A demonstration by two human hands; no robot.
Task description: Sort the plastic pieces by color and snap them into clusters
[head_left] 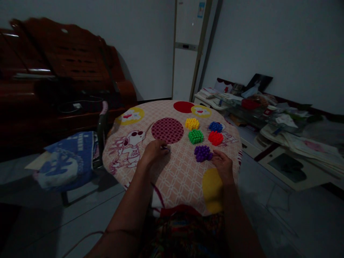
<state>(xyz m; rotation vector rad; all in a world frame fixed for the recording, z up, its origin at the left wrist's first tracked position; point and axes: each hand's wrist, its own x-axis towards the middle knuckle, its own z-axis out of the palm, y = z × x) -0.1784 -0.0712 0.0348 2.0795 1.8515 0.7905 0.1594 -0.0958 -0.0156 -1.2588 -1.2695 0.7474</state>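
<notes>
A round table [174,172] covered in a cartoon-print cloth stands in front of me. Five clusters of small pegs lie on it: yellow [192,123], blue [215,126], green [195,136], red [215,138] and purple [202,153]. A round dark-red pegboard [167,130] lies left of them. My left hand [153,151] rests just below the pegboard, fingers pinched on a small purple peg [166,148]. My right hand [222,164] lies on the cloth, fingertips touching the purple cluster.
A chair with a blue towel [67,161] stands left of the table. A dark wooden sofa [53,82] is behind it. A low table [268,114] cluttered with papers and boxes fills the right side. A tall white air conditioner [188,50] stands at the back wall.
</notes>
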